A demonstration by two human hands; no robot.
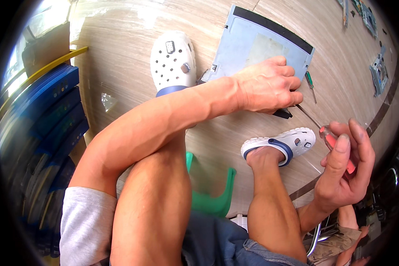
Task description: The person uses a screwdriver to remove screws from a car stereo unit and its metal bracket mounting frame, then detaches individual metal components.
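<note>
Red screwdriver (328, 135): gripped by my right fingers (362, 144)
Grey panel (240, 44): left fingers (290, 83) curled, can't tell hold
Edge step: likely tool work
Tip next: probably needs steadying

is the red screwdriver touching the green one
Apart: the head view shows bare floor between the green screwdriver and the shaft of the red screwdriver.

A red-handled screwdriver (330, 138) slants toward a flat-lying grey-blue panel (262, 46).
</note>
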